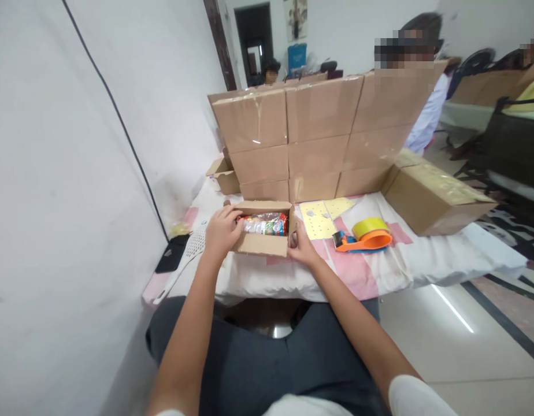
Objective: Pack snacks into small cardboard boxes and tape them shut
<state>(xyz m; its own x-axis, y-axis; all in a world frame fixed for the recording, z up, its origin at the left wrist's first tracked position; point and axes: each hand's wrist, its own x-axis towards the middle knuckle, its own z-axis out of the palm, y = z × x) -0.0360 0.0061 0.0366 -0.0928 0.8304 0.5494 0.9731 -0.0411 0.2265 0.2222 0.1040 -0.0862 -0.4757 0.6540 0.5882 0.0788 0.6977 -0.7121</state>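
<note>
Lengthwise, open box (263, 242) left-to-right between hands.

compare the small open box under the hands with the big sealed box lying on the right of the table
The small open cardboard box shows colourful packets inside; the large taped cardboard box is shut. The small one is far smaller. The left hand and right hand hold the small one; the large lies untouched. Both are plain brown cardboard.

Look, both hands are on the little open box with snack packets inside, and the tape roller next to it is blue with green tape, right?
Not quite. The head view shows the tape dispenser is orange, holding yellowish tape. The rest is right: the left hand and right hand hold the small open box with packets.
</note>
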